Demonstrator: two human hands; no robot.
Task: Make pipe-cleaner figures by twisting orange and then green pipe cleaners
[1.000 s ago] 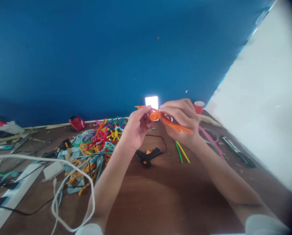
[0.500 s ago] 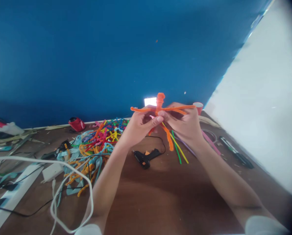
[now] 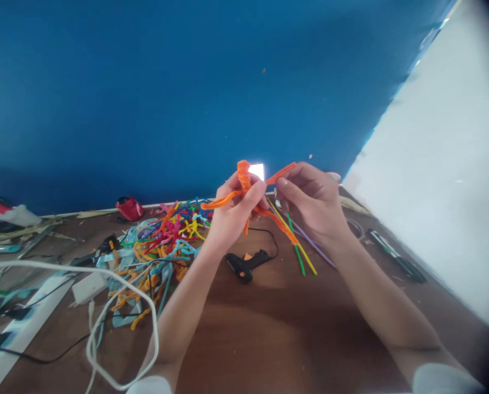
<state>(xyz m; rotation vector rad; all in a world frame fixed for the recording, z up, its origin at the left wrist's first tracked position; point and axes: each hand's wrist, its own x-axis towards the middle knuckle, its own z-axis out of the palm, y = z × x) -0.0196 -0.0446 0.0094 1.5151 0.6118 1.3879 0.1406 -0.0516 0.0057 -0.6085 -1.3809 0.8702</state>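
Observation:
An orange pipe-cleaner figure (image 3: 243,175) with a coiled upright top and several limbs is pinched in my left hand (image 3: 234,216), thumb pressed against its middle. My right hand (image 3: 316,200) is closed on one orange limb that reaches out to the right, its fingertips near the limb's outer part. Another orange limb hangs down toward the right, and one points left across my left fingers. Below the hands, a black glue gun (image 3: 246,265) lies on the brown table. Green, yellow (image 3: 304,254) and purple pipe cleaners lie beneath my right hand.
A heap of colourful pipe cleaners (image 3: 174,235) lies to the left. A white cable (image 3: 156,323) loops in front of a power strip (image 3: 27,323). Markers (image 3: 396,257) lie at right. A lit screen (image 3: 257,171) stands behind the hands, and a red item (image 3: 129,208) lies near the wall.
The orange figure has shifted left and turned in my left hand. My right hand has moved from its middle out along one limb, drawing apart from my left hand.

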